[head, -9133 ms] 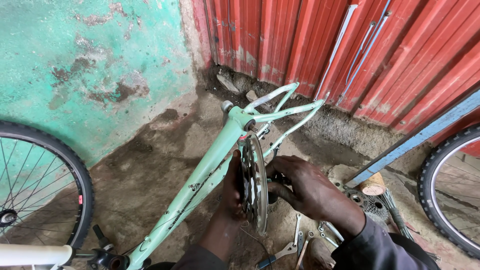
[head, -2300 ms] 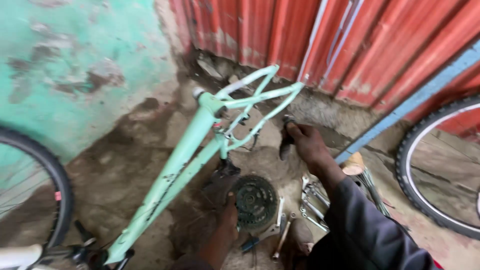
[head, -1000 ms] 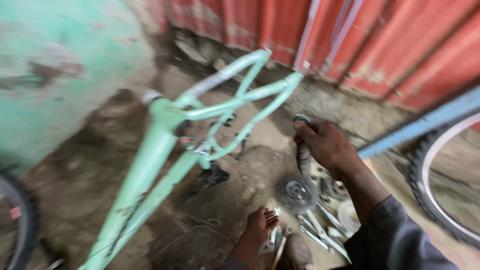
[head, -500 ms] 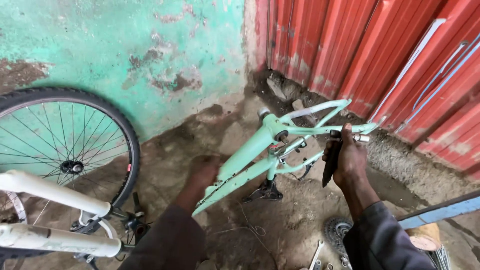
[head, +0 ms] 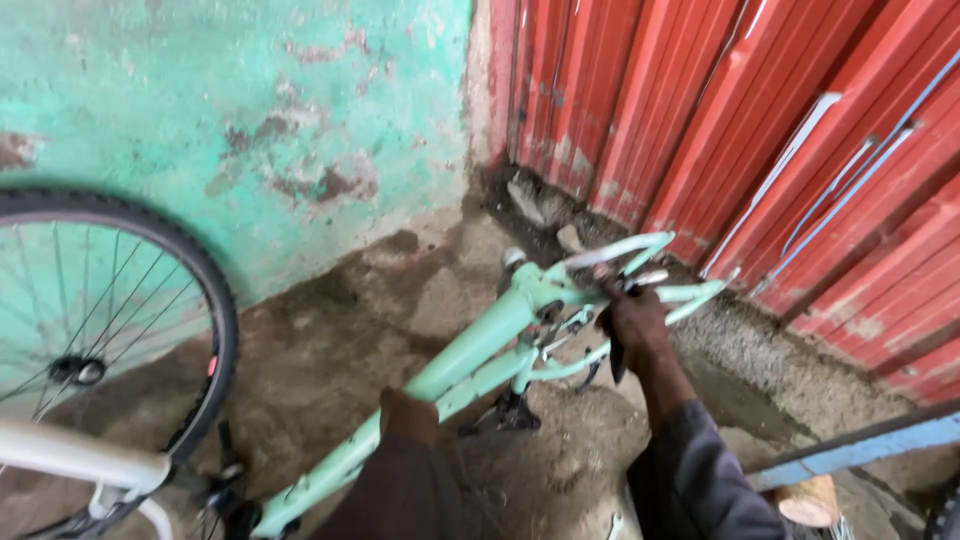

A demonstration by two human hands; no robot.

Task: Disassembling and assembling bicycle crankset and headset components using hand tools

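Head view: mint-green bicycle frame [head: 470, 365], wheelless, both hands gripping.

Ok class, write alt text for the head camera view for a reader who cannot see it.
Two hands grip a mint-green bicycle frame lying on dirt ground: the left hand on a tube, the right hand near the rear stays with a dark tool. A spoked wheel stands left; red corrugated sheeting behind.

Around one mint-green bicycle frame [head: 470, 365], two hands are seen: a left hand [head: 408, 416] and a right hand [head: 632, 322]. One spoked wheel [head: 110, 330] is counted left of the frame, one blue bar [head: 850, 455] to its right.
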